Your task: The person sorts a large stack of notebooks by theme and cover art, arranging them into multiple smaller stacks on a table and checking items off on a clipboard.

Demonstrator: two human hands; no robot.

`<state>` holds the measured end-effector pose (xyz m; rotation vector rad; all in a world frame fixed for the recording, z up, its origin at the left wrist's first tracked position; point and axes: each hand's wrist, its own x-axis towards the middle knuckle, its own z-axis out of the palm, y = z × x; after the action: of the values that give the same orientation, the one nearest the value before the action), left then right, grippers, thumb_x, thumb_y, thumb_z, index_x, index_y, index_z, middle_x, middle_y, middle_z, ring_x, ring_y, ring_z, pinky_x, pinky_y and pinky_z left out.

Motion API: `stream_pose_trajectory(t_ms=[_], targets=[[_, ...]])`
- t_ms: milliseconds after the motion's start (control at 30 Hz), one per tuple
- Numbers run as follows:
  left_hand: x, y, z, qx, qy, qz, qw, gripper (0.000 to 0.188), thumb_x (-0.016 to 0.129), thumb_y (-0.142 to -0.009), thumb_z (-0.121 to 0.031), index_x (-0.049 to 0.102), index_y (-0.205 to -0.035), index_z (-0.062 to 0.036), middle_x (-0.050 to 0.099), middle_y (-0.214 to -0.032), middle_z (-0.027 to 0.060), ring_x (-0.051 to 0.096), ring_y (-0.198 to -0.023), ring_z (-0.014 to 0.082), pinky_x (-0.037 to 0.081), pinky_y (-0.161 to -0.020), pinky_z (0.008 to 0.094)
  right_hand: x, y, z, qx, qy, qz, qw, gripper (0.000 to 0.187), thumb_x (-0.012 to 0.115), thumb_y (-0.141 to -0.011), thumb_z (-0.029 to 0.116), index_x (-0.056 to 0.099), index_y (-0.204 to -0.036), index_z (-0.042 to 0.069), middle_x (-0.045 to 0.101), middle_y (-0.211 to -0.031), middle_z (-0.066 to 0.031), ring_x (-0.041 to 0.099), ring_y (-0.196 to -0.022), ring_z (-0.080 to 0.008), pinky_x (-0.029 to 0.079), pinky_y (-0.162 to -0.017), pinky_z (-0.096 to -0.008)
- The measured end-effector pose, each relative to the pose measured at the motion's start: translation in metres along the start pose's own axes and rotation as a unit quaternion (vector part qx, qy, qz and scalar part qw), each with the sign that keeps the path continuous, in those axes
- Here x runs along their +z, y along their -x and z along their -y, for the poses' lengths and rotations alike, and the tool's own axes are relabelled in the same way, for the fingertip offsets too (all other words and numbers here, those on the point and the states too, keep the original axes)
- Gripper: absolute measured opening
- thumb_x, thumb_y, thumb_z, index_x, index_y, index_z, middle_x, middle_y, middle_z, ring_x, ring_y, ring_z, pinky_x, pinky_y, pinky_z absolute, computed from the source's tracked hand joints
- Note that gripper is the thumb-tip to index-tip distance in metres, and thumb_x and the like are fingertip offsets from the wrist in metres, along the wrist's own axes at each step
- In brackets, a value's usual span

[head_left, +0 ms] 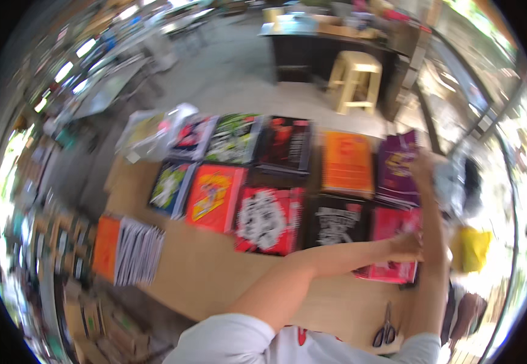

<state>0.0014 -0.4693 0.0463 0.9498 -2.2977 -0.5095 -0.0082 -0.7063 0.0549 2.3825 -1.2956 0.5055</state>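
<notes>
My right hand (422,167) reaches to the right edge of a purple notebook (397,168) at the far right of the table. It touches or overlaps the notebook; blur hides how the fingers lie. Across the table stretches my left arm, with my left hand (405,247) at the pink notebook (392,224) nearer to me. Its fingers are smeared and partly behind my right forearm. Beside these are an orange spiral notebook (347,162) and a black notebook with white lettering (335,221).
More stacked notebooks stand in two rows, among them a red-and-white one (268,218) and an orange-red one (215,195). Scissors (385,327) lie near the table's front edge. A fanned stack (131,250) sits at the left, a plastic bag (148,134) far left. Beyond stands a stool (355,79).
</notes>
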Motion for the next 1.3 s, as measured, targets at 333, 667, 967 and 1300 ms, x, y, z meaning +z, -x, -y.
stream_pose_trajectory(t_ms=[333,667,967,1300], targets=[[-0.342,0.38,-0.227,-0.352,-0.137,-0.43,0.82,0.042,0.064,-0.084,-0.01,0.056,-0.125,-0.0075,0.064,-0.117,0.0118,0.063,-0.103,0.0198,0.05,-0.087,0.0337,-0.35,0.024,0.23,-0.173,-0.448,-0.085,0.873,0.057,0.048,-0.092,-0.001,0.028,-0.146,0.002,0.037,-0.147,-0.0225,0.049,-0.127,-0.035,0.046,-0.098,-0.0429],[-0.416,0.746,-0.243,-0.62,-0.119,-0.342,0.696,0.06,0.061,-0.087,-0.022,0.033,-0.134,0.0018,0.059,-0.121,0.0162,0.056,-0.108,0.0234,0.043,-0.095,0.0321,-0.422,0.219,0.667,0.03,-0.921,0.206,0.33,0.067,0.058,-0.083,0.002,0.034,-0.144,-0.003,0.05,-0.133,-0.0153,0.052,-0.115,-0.0213,0.039,-0.1,-0.0314],[-0.382,0.864,-0.184,-0.602,-0.097,-0.291,0.737,0.096,0.056,-0.09,-0.04,-0.005,-0.146,0.0086,0.046,-0.136,0.0287,0.043,-0.129,0.035,0.031,-0.11,0.0365,-0.317,0.334,0.816,0.079,-0.791,0.117,0.596,0.08,0.06,-0.091,0.029,0.015,-0.15,0.0,0.009,-0.154,-0.0272,0.023,-0.14,-0.0339,0.029,-0.113,-0.044],[-0.423,0.855,-0.295,-0.608,0.01,-0.404,0.683,0.08,0.037,-0.094,-0.063,0.026,-0.149,-0.0055,0.028,-0.153,0.0163,0.021,-0.143,0.0308,0.018,-0.117,0.0444,-0.291,0.208,0.774,-0.063,-0.788,0.086,0.606,0.054,0.047,-0.1,0.036,0.044,-0.138,-0.002,0.041,-0.143,-0.0182,0.039,-0.133,-0.0276,0.031,-0.11,-0.0411]])
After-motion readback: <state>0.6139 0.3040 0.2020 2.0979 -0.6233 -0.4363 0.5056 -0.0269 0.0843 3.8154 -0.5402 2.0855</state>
